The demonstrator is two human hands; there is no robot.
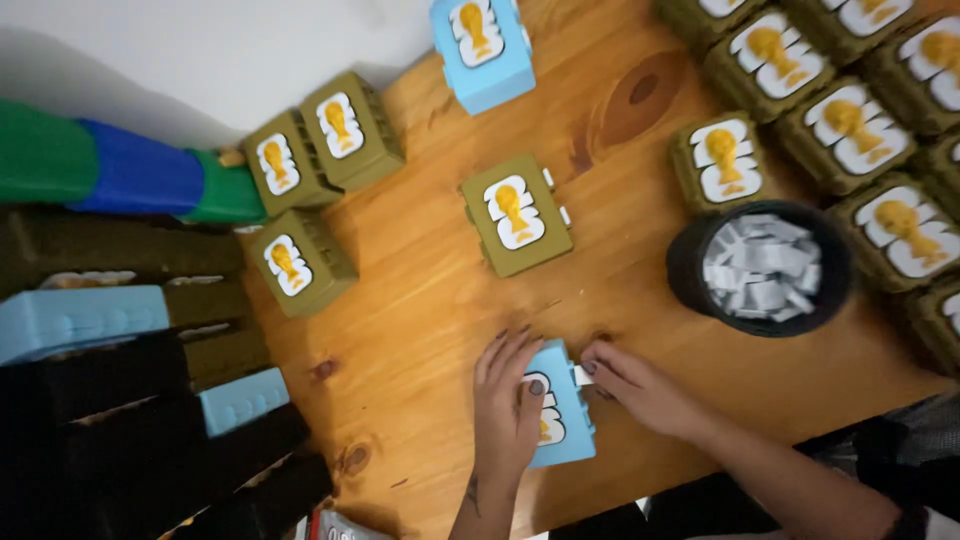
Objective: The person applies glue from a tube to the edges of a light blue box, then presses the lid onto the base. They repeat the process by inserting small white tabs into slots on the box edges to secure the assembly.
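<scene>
- Fingers of the left hand (508, 408) lie spread flat on a light-blue box (560, 405), pinning it to the wooden table (430, 300) so it cannot slide.
- Right hand (635, 385) pinches a small white tab (582, 375) at the box's right edge; the blur leaves it unclear whether the tab is a paper slip.
- Box lies under the left palm, at the table's near edge.
- Black cup of folded white slips (762, 268) stands near the right hand.
- Olive boxes (515, 213) lie scattered beyond.
</scene>
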